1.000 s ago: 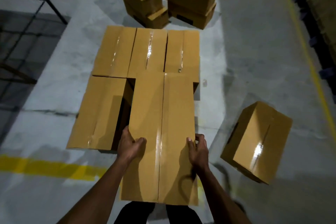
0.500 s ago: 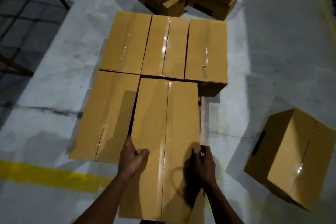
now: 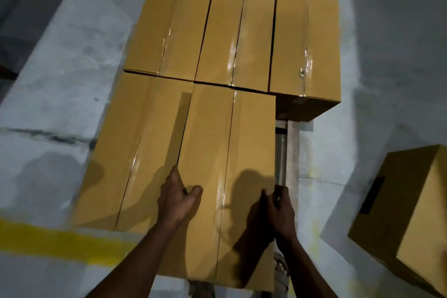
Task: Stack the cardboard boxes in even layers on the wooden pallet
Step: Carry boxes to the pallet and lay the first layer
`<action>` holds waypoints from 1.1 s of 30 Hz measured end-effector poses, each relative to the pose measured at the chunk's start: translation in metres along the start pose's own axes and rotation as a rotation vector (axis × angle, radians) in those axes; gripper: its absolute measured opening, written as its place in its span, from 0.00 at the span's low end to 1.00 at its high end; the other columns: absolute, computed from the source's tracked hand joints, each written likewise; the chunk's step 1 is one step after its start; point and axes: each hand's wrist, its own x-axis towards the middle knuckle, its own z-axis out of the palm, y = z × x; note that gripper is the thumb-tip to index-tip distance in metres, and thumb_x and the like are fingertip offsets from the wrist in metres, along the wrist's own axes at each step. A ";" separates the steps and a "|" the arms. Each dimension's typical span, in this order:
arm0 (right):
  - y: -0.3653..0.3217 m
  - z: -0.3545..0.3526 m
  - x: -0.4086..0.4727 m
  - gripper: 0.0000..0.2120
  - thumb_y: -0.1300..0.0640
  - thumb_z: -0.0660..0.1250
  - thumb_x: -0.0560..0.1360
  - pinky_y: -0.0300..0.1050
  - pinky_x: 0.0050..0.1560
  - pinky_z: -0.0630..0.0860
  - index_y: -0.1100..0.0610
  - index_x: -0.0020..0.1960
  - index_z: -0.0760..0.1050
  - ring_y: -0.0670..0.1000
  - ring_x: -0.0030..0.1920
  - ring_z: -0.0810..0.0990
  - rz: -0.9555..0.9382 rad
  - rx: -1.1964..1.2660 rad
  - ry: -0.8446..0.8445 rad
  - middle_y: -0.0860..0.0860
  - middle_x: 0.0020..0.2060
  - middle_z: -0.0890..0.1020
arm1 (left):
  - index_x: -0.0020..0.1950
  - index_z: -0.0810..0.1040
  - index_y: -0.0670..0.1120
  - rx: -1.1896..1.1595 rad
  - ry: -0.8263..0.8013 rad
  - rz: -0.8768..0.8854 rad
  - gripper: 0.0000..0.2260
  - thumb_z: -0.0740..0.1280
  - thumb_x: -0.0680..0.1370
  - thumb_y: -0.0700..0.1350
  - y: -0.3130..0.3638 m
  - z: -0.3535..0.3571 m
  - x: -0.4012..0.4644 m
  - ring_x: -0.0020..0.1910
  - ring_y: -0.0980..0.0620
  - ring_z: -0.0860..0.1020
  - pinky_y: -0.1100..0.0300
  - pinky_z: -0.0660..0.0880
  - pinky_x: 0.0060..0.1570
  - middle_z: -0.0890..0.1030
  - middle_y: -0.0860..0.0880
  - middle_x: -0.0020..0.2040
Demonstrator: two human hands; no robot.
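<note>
Grey concrete floor [image 3: 72, 60], yellow line [image 3: 60, 242]

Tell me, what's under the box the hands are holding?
Mostly hidden. Right of the held box, under the right hand, a strip of the wooden pallet shows, so the pallet probably lies beneath. The left hand grips the other side. Nothing directly under it can be seen.

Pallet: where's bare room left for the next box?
One free patch: bare slats right of the held box, in front of the back-right box. The left front box and back row fill the rest. Both hands grip the held box.
</note>
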 end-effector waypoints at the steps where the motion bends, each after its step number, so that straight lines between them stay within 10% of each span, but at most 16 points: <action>1: 0.002 0.005 0.006 0.11 0.49 0.65 0.83 0.46 0.57 0.74 0.50 0.62 0.70 0.53 0.57 0.78 -0.001 0.001 -0.001 0.52 0.55 0.78 | 0.84 0.54 0.52 0.058 0.013 0.002 0.44 0.74 0.75 0.59 0.000 0.001 0.003 0.77 0.41 0.64 0.39 0.63 0.75 0.66 0.47 0.80; 17: 0.014 0.043 0.050 0.20 0.48 0.60 0.85 0.49 0.65 0.73 0.53 0.74 0.68 0.47 0.65 0.73 0.023 0.059 -0.056 0.49 0.68 0.75 | 0.85 0.45 0.55 0.250 0.022 0.074 0.45 0.68 0.78 0.65 -0.016 0.007 0.062 0.84 0.46 0.40 0.34 0.45 0.78 0.38 0.55 0.85; 27: 0.031 0.052 0.067 0.08 0.50 0.60 0.85 0.49 0.51 0.80 0.51 0.61 0.71 0.54 0.55 0.81 0.102 0.108 -0.247 0.52 0.52 0.79 | 0.84 0.33 0.54 0.411 -0.127 0.171 0.52 0.68 0.77 0.66 -0.051 0.012 0.057 0.81 0.48 0.30 0.34 0.44 0.80 0.29 0.55 0.82; 33: 0.041 0.059 0.023 0.23 0.42 0.72 0.77 0.49 0.49 0.82 0.54 0.63 0.71 0.50 0.50 0.84 0.283 0.168 -0.259 0.51 0.51 0.83 | 0.82 0.27 0.52 0.599 -0.191 0.245 0.62 0.64 0.67 0.80 -0.082 -0.003 0.029 0.80 0.47 0.26 0.33 0.41 0.77 0.24 0.56 0.80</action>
